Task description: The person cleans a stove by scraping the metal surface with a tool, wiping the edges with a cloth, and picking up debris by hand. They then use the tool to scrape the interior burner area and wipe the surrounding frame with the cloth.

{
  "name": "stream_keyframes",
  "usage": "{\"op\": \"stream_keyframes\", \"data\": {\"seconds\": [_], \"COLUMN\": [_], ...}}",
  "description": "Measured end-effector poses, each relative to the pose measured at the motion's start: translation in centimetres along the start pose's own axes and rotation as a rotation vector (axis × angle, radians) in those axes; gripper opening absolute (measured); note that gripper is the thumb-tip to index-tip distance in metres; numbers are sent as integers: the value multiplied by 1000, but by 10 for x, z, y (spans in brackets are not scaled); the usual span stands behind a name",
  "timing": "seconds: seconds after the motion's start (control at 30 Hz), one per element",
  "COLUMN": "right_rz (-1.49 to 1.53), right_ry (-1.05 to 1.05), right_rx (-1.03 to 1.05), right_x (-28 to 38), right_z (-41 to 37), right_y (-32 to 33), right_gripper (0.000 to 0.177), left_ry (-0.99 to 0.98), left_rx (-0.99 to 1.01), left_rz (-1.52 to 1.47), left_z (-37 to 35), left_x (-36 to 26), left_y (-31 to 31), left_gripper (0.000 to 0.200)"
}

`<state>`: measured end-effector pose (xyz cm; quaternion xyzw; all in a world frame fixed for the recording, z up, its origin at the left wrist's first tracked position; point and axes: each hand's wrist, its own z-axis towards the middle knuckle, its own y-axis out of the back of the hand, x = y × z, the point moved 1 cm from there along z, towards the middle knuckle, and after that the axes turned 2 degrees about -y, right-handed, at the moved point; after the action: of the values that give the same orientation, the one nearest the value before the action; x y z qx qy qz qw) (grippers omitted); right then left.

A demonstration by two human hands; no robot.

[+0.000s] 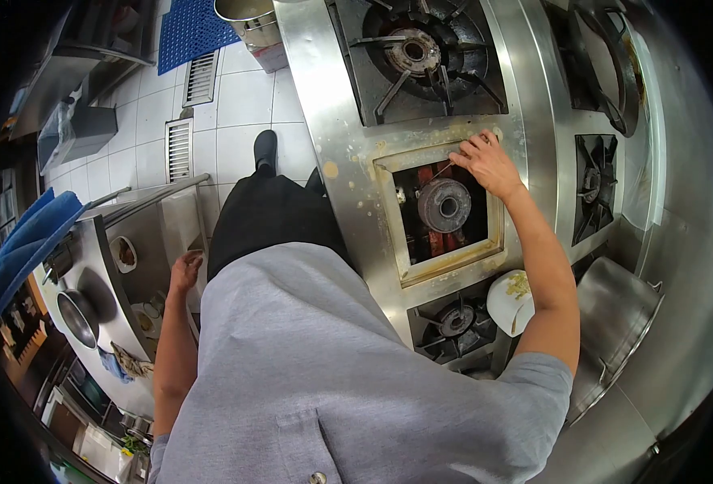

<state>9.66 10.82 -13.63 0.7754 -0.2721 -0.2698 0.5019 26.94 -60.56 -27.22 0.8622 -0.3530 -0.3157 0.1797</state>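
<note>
Large grated burner (pixel 413 52): beyond the right hand (pixel 489 165).
Small burner (pixel 456 321), white bowl (pixel 511 300) with yellowish residue: nearer the body than that hand.
Big steel pot (pixel 615 323): right of the bowl.
Steel bowl (pixel 77 316) on side counter (pixel 102 250): beside the left hand (pixel 185 270).
Blue mat (pixel 191 28), floor drain grates (pixel 178 149): beyond it.

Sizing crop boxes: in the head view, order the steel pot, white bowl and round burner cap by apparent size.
1. Steel pot, clearly largest.
2-3. White bowl and burner cap look about alike; the forearm hides part of the bowl, so no ranking.
</note>
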Motion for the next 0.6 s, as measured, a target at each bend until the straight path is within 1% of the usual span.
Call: {"op": "stream_keyframes", "data": {"seconds": [0.13, 0.23, 0.3, 0.33, 0.43, 0.53, 0.6], "right_rz": [17, 25, 1, -5, -29, -17, -5], "right_ry": [10, 26, 37, 24, -34, -104, -145], "right_rx": [-28, -21, -21, -28, -60, -92, -100], "right_x": [-7, -8, -8, -7, -7, -2, 4], "right_z": [2, 3, 4, 0, -15, -27, -34], "right_y": [-2, -4, -4, -6, -18, -33, -41], "right_gripper": [28, 29, 30, 31, 34, 35, 36], "left_ry": [11, -70, -69, -67, -101, -83, -75], "left_rx": [15, 12, 8, 9, -57, -9, 7], "left_rz": [15, 45, 5, -14, 61, -1, 42], "left_z": [0, 2, 4, 4, 7, 7, 1], "left_x": [-11, -27, -41, -43, -45, -38, -33], "left_y": [-2, 0, 2, 2, 0, -7, -9], "left_gripper": [35, 34, 34, 34, 35, 35, 34]}}
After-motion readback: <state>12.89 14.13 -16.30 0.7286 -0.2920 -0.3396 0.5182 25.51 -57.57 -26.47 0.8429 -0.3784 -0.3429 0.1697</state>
